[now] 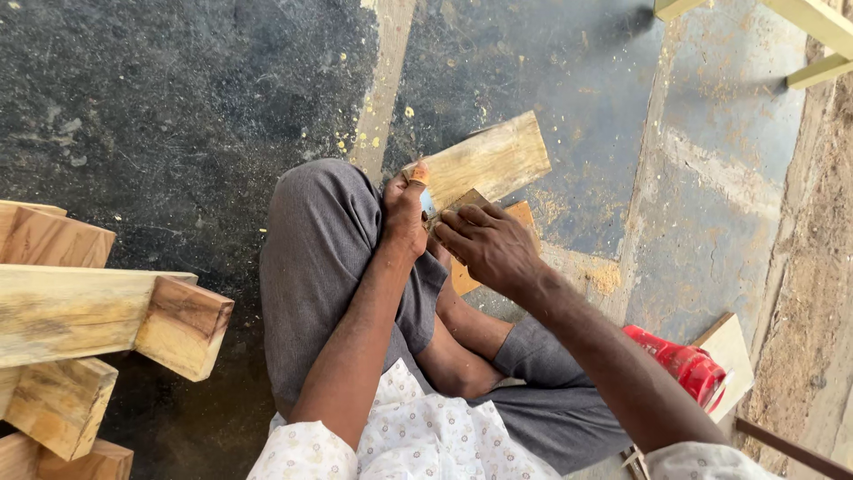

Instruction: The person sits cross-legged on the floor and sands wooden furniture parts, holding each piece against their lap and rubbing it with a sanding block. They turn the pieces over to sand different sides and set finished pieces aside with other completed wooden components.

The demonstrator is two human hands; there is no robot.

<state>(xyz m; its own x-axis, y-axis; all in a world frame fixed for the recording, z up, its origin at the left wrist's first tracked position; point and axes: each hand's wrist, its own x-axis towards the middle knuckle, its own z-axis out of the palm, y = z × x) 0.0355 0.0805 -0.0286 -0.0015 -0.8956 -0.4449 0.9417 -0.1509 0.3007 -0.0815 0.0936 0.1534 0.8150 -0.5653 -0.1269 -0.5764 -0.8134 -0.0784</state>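
Patterned shirt sleeves (pixel 418 440) nearest. Small wood piece (pixel 484 222) pinched by closed left hand (pixel 405 213); right hand (pixel 487 244) curled over it. Progress of the shaping cannot be told.

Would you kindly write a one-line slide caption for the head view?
Seated on a dusty floor, left hand and right hand work a small wooden board.
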